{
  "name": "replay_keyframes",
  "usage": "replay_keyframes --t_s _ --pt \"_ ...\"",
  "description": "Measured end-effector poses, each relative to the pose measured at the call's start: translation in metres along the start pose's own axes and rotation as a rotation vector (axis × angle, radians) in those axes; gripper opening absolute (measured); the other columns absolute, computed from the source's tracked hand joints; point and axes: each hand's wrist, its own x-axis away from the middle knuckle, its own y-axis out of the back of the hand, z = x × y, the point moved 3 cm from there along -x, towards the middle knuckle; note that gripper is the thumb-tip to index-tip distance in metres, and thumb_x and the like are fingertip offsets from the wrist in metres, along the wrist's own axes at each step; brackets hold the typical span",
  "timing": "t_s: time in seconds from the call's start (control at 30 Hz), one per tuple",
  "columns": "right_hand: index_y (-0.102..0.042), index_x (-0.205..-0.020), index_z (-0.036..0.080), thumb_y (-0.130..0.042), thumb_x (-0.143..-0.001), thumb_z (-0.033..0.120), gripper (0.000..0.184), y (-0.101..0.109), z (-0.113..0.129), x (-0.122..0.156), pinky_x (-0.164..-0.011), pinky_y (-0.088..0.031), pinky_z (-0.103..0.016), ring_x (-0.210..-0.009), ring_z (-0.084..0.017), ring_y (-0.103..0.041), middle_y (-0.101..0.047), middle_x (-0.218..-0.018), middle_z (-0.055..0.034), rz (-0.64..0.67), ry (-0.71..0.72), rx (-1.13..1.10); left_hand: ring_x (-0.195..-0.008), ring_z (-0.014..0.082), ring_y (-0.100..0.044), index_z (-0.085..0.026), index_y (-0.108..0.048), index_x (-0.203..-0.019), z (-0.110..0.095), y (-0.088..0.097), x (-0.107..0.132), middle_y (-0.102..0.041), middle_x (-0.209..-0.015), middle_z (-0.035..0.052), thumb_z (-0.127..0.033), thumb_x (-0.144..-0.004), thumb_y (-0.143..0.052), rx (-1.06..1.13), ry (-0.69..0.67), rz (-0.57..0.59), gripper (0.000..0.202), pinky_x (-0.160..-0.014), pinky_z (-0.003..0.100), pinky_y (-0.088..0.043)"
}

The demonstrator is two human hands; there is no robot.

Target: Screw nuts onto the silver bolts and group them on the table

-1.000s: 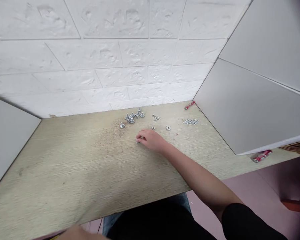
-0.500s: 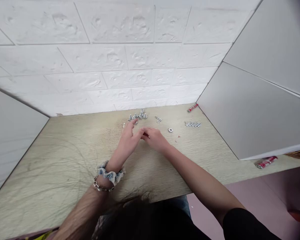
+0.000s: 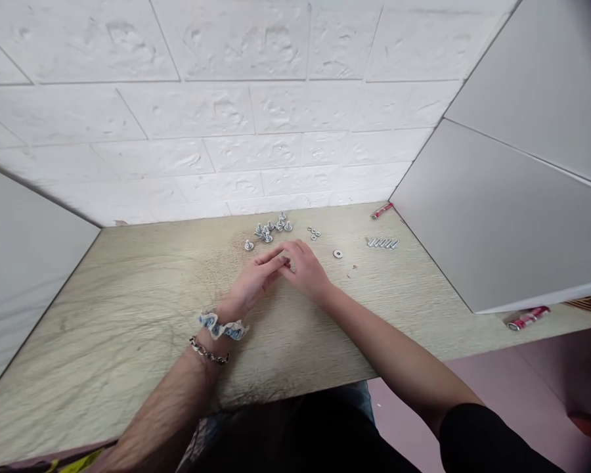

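My left hand (image 3: 253, 279) and my right hand (image 3: 305, 268) meet fingertip to fingertip over the middle of the wooden table (image 3: 128, 315). Both pinch together around something small that I cannot make out. The left wrist wears a blue scrunchie (image 3: 220, 326) and a chain bracelet (image 3: 207, 353). Just beyond the fingers lies a cluster of silver bolts (image 3: 270, 230), with one bolt (image 3: 249, 246) apart to its left. A few small nuts (image 3: 314, 232) and a flat washer (image 3: 337, 253) lie to the right.
A row of silver screws (image 3: 383, 243) lies near the grey side panel (image 3: 497, 217). A red pen-like object (image 3: 381, 211) rests in the back right corner, another red item (image 3: 526, 317) under the panel's edge. A white brick wall (image 3: 226, 112) backs the table.
My left hand came up from the table's near edge to join my right hand. One second ago the right hand alone pressed on a small part; now both pinch together.
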Motion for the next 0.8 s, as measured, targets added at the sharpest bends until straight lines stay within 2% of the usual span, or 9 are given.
replay_keyframes --t_s 0.17,0.33,0.4,0.47,0.5,0.57,0.63,0.7,0.8 --pt "-0.008 -0.14 0.016 -0.052 -0.074 0.021 0.08 -0.003 0.006 0.001 -0.108 -0.015 -0.046 -0.134 -0.024 -0.009 -0.012 -0.145 -0.0126 0.071 -0.006 0.016 -0.094 0.0175 -0.06 -0.022 -0.042 -0.129 0.002 -0.01 0.007 -0.066 -0.099 0.0067 -0.015 -0.071 -0.066 0.092 0.104 0.073 0.063 -0.081 0.026 -0.048" --pt "-0.025 -0.138 0.017 -0.05 -0.079 0.032 0.066 -0.001 0.006 -0.001 -0.107 -0.016 -0.047 -0.134 -0.025 -0.01 -0.017 -0.145 -0.0092 0.224 -0.037 -0.022 -0.077 0.0136 -0.064 -0.022 -0.045 -0.125 -0.007 -0.002 0.004 -0.067 -0.093 0.0049 -0.01 -0.071 -0.066 0.181 0.011 0.002 0.059 -0.074 0.024 -0.051" --pt "-0.048 -0.123 0.019 -0.048 -0.082 0.034 0.044 0.004 0.01 0.0 -0.106 -0.019 -0.045 -0.132 -0.023 -0.019 -0.033 -0.139 -0.007 0.222 0.022 -0.056 -0.072 0.0109 -0.064 -0.02 -0.048 -0.12 -0.014 0.013 0.001 -0.067 -0.089 0.0041 -0.012 -0.074 -0.063 0.253 -0.051 -0.134 0.05 -0.071 0.021 -0.051" --pt "-0.064 -0.087 0.02 -0.044 -0.084 0.032 0.024 0.008 0.014 0.001 -0.104 -0.022 -0.043 -0.12 -0.022 -0.04 -0.056 -0.117 -0.0052 0.177 0.094 -0.073 -0.078 0.0113 -0.064 -0.018 -0.047 -0.118 -0.021 0.027 -0.001 -0.067 -0.089 0.0056 -0.016 -0.078 -0.061 0.316 -0.101 -0.258 0.043 -0.072 0.02 -0.051" --pt "-0.061 -0.068 0.02 -0.042 -0.085 0.031 0.028 0.01 0.015 0.002 -0.102 -0.025 -0.041 -0.105 -0.02 -0.051 -0.064 -0.097 -0.0046 0.144 0.115 -0.074 -0.081 0.0117 -0.064 -0.018 -0.046 -0.118 -0.024 0.032 -0.002 -0.067 -0.09 0.0062 -0.018 -0.079 -0.06 0.332 -0.115 -0.299 0.042 -0.072 0.019 -0.051" --pt "-0.045 -0.047 0.019 -0.039 -0.086 0.032 0.042 0.012 0.016 0.003 -0.091 -0.036 -0.036 -0.069 -0.015 -0.055 -0.058 -0.059 -0.0023 0.062 0.112 -0.08 -0.085 0.0131 -0.064 -0.019 -0.043 -0.12 -0.026 0.036 -0.001 -0.066 -0.092 0.0074 -0.02 -0.079 -0.06 0.332 -0.113 -0.312 0.044 -0.072 0.02 -0.051" --pt "-0.035 -0.044 0.02 -0.035 -0.087 0.037 0.046 0.014 0.014 0.003 -0.072 -0.042 -0.031 -0.051 -0.013 -0.044 -0.043 -0.046 0.0 -0.023 0.06 -0.094 -0.086 0.0146 -0.064 -0.019 -0.041 -0.123 -0.023 0.029 0.001 -0.067 -0.091 0.0081 -0.017 -0.078 -0.061 0.292 -0.059 -0.228 0.05 -0.072 0.021 -0.052" --pt "-0.039 -0.049 0.02 -0.029 -0.089 0.042 0.047 0.017 0.011 0.002 -0.064 -0.04 -0.029 -0.053 -0.014 -0.043 -0.043 -0.05 -0.0009 -0.103 -0.01 -0.114 -0.082 0.0155 -0.065 -0.018 -0.041 -0.125 -0.015 0.016 0.005 -0.067 -0.087 0.0073 -0.013 -0.074 -0.064 0.222 0.042 -0.077 0.056 -0.071 0.023 -0.053" --pt "-0.056 -0.078 0.018 -0.02 -0.091 0.048 0.048 0.019 0.01 0.001 -0.074 -0.041 -0.032 -0.078 -0.017 -0.053 -0.057 -0.078 -0.0064 -0.145 -0.06 -0.174 -0.076 0.0144 -0.065 -0.021 -0.046 -0.122 0.0 -0.008 0.013 -0.067 -0.08 0.0028 -0.008 -0.071 -0.065 0.109 0.182 0.144 0.056 -0.069 0.023 -0.053"
